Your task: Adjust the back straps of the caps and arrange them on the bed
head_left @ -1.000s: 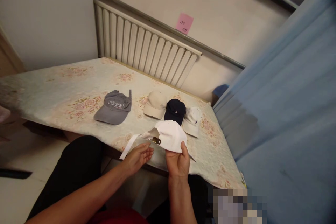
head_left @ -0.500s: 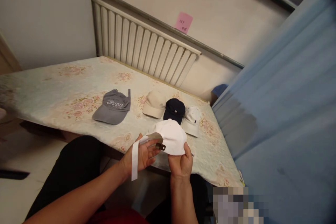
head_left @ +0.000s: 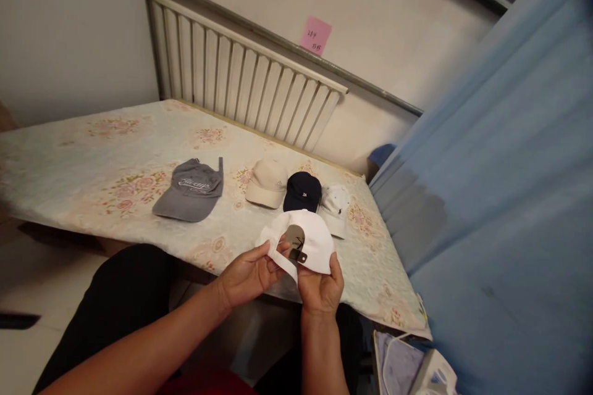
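- Over the near edge of the worktop (head_left: 365,284), white cap (head_left: 319,237) held up in both hands, back opening facing the wearer.
- Left hand (head_left: 250,274): grip closed on the cap's left rear edge at the strap base, thumb on the near side, some fingers inside the opening.
- Right hand (head_left: 321,287): grip on the lower right edge of the crown, thumb up the outside, palm under.
- Strap (head_left: 285,264) angles down to the right from the left hand, tip just below the dark buckle (head_left: 301,256). Can't tell if they touch.
- Grey-brown inside with dark lettering shows through the opening.
- Left on the worktop: grey cap (head_left: 189,191), light script on front, strap end sticking up, well apart from the rest.
- Far of the held cap, left to right: beige cap (head_left: 267,182), navy cap (head_left: 303,188), off-white cap (head_left: 337,200) with small dark emblem. Close row; contact unclear.
- Far side: radiator (head_left: 241,68), pink note (head_left: 315,36) above it.
- Right: blue curtain (head_left: 491,197).
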`<state>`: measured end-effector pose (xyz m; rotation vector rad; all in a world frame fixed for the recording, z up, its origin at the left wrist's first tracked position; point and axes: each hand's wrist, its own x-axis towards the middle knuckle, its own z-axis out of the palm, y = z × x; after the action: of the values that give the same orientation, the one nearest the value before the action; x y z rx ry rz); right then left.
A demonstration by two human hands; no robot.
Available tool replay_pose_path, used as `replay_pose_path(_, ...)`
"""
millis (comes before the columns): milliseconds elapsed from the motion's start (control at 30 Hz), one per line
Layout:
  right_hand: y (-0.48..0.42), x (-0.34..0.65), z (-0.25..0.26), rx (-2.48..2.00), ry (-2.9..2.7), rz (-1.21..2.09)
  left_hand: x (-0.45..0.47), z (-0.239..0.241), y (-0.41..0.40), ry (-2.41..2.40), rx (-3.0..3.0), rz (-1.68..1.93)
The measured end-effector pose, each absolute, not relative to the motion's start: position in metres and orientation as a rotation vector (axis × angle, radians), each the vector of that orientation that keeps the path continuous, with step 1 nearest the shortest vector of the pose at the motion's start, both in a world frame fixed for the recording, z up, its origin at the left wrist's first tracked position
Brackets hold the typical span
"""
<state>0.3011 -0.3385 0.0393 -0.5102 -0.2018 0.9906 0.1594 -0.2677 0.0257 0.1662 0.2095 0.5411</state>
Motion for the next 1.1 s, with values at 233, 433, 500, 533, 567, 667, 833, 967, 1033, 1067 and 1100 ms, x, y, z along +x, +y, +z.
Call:
replay_pose_path(233,-0.342,0.300,0.034,-0.449,-0.242,1.008,0.162,0.033,-0.271,0.260,0.205,0.555)
replay_pose_path(433,-0.342,0.298,0.035,-0.490,-0.266,0.975,0.163,0.033,-0.271,0.282,0.261,0.542)
replay_pose_path(500,-0.342,0.296,0.035,-0.512,-0.266,0.963,0.163,0.033,-0.271,0.294,0.276,0.543)
replay_pose_path(533,-0.341,0.296,0.035,-0.520,-0.270,0.959,0.163,0.032,-0.271,0.300,0.284,0.548)
replay_pose_path(567,-0.341,0.295,0.035,-0.525,-0.273,0.959,0.163,0.032,-0.271,0.305,0.291,0.554)
replay_pose_path(667,-0.341,0.292,0.036,-0.525,-0.287,0.974,0.162,0.033,-0.271,0.309,0.319,0.572)
replay_pose_path(833,-0.338,0.284,0.042,-0.551,-0.379,0.981,0.161,0.035,-0.270,0.284,0.415,0.610)
replay_pose_path(967,-0.334,0.279,0.046,-0.610,-0.417,0.971,0.160,0.035,-0.266,0.270,0.455,0.616)
replay_pose_path(1033,-0.331,0.278,0.047,-0.651,-0.431,0.953,0.160,0.033,-0.262,0.276,0.457,0.613)
replay_pose_path(1067,-0.329,0.277,0.048,-0.667,-0.437,0.944,0.160,0.032,-0.259,0.281,0.454,0.610)
replay_pose_path(1100,-0.326,0.276,0.048,-0.679,-0.441,0.938,0.159,0.031,-0.256,0.282,0.450,0.605)
